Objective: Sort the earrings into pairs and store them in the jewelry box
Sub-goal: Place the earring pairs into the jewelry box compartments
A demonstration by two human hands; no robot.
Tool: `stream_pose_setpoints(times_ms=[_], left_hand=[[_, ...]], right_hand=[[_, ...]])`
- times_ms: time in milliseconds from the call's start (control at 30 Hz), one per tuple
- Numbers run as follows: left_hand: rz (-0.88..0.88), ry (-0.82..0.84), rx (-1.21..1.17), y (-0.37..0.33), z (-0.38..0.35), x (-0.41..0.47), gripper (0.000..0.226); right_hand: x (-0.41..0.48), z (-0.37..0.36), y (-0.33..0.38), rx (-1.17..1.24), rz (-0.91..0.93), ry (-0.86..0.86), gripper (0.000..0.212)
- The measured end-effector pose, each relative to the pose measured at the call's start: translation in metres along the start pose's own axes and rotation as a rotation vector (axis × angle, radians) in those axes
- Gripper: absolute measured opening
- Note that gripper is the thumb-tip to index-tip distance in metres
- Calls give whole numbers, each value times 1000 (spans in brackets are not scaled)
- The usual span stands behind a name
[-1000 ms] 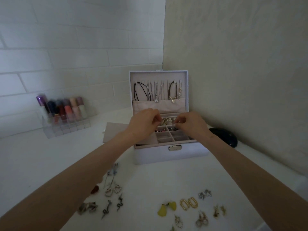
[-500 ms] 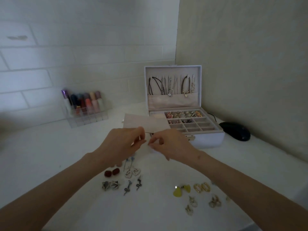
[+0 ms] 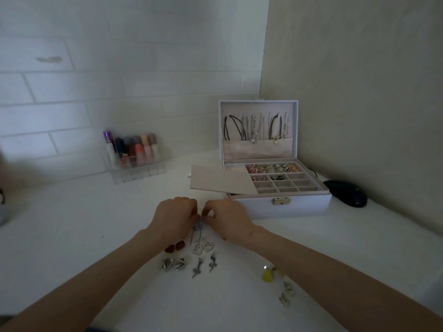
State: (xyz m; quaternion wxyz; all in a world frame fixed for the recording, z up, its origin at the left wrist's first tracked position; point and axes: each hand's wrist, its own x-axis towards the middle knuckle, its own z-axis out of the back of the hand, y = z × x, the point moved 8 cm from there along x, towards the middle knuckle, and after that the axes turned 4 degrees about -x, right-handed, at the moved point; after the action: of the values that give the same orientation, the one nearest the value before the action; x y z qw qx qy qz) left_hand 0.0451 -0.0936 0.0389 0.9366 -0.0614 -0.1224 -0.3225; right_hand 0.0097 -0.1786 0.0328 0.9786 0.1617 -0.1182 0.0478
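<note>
The white jewelry box (image 3: 287,208) stands open at the back right, with several earrings in its far compartments and necklaces hanging in its lid. My left hand (image 3: 175,219) and my right hand (image 3: 227,219) meet fingertip to fingertip in front of it, each pinching the top of the long grey drop earrings (image 3: 196,234) that lie on the white table. Below them lie pairs: red studs (image 3: 175,247), pearl heart earrings (image 3: 203,248), silver studs (image 3: 173,263), dark snake earrings (image 3: 203,264), yellow earrings (image 3: 268,276) and small silver ones (image 3: 286,294).
A beige tray cover (image 3: 220,180) rests half over the box's left side. A clear organizer of nail polish bottles (image 3: 134,161) stands at the back by the tiled wall. A black mouse (image 3: 346,193) lies right of the box, near the beige wall.
Both hands have drawn back from the box's compartments and come down to the table, onto the long grey earrings. The view has shifted left and down.
</note>
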Motion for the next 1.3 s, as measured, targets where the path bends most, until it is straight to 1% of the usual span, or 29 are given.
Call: stream_pose_setpoints(times_ms=[200, 300, 400, 533, 633, 767, 967, 1100, 1300], left_hand=[[-19, -38, -50, -5, 7, -2, 20], [-44, -99, -85, -12, 16, -6, 20], [-61, -165, -148, -21, 28, -11, 19], [-139, -287, -242, -37, 48, -10, 12], [-154, -312, -260, -47, 58, -2, 12], [-137, -317, -314, -60, 65, 18, 15], [-64, -214, -402, -75, 58, 62, 16], [-73, -189, -395, -90, 54, 87, 18], [-138, -164, -406, -119, 52, 114, 17]], right_hand=[[-5, 7, -6, 79, -31, -69, 20], [-11, 16, -13, 128, -52, -107, 20], [-16, 32, -20, 128, -62, -122, 19], [-23, 57, -32, 134, -79, -174, 16], [-26, 73, -48, 180, -117, -202, 12], [-25, 92, -73, 216, -175, -242, 12], [-21, 117, -113, 321, -287, -295, 14], [-17, 126, -150, 408, -398, -332, 19], [-18, 141, -188, 411, -484, -385, 8]])
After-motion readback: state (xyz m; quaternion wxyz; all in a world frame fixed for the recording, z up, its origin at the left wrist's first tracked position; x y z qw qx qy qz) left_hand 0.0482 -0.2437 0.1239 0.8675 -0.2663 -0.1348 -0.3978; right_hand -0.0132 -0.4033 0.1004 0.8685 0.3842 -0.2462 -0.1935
